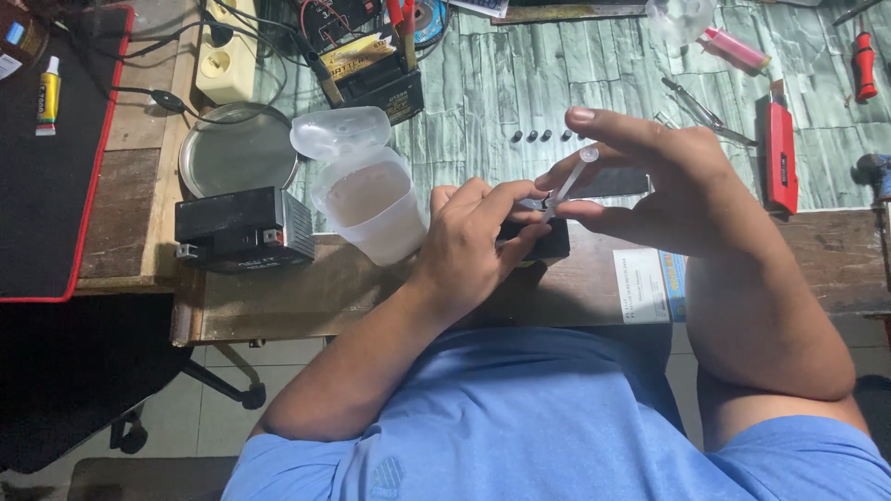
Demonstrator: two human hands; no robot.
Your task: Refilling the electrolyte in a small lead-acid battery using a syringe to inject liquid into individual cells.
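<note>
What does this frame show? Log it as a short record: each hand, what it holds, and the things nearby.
left hand: grips a small black block at the table edge
right hand: pinches a thin clear syringe-like tube, tip pointing at the block
nearby left: open translucent tub with lid flipped up, black battery, round metal lid
nearby right: red utility knife, tweezers
row behind hands: small dark caps

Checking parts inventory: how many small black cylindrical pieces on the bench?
5, in one row on the green tabletop above the hands. The right hand may hide more.
</note>
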